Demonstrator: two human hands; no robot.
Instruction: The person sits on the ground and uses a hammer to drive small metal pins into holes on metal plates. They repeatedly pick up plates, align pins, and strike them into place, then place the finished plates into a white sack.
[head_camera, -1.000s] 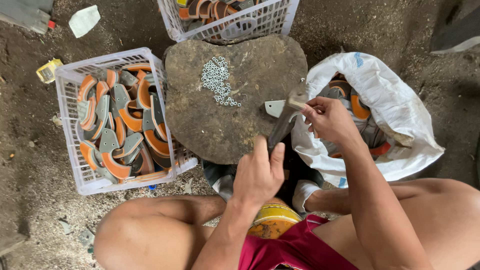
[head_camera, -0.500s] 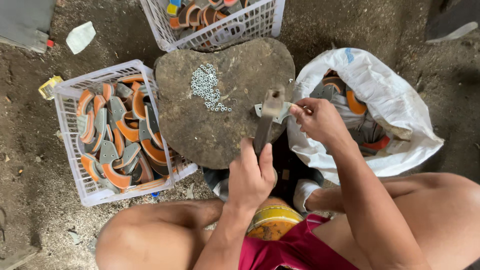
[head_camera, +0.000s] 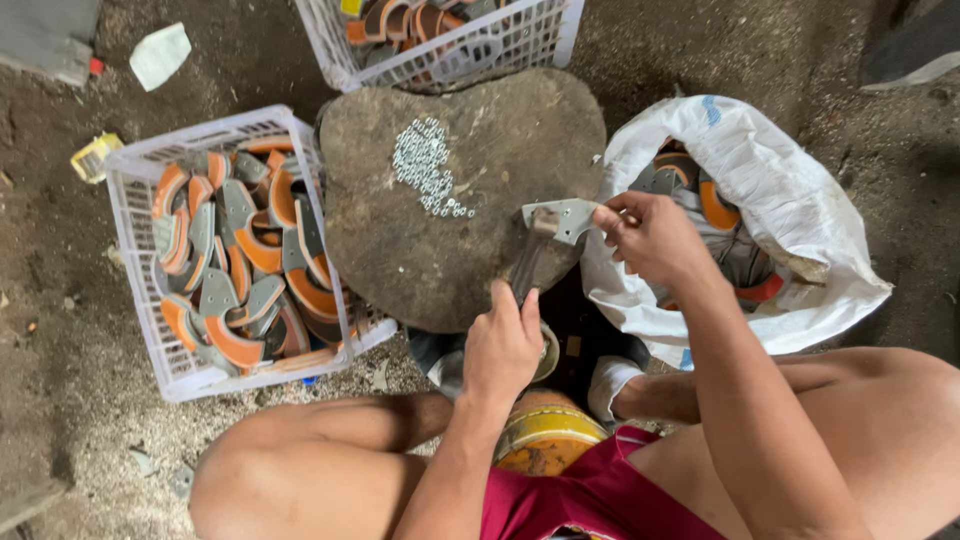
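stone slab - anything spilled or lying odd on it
Small silvery rivets lie loose in a scattered heap on the bare stone slab, not in any container. A torn white scrap and a yellow bit litter the dirt floor beside the left crate.

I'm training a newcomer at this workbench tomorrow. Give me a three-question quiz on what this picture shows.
1. True or false: the left hand grips the hammer.
2. The right hand holds what on the stone block? A) grey metal plate B) orange curved piece C) a nut
3. Fill in: the small silver pieces lie on the ____.

Key: 1 true. 2 A, the grey metal plate. 3 stone block.
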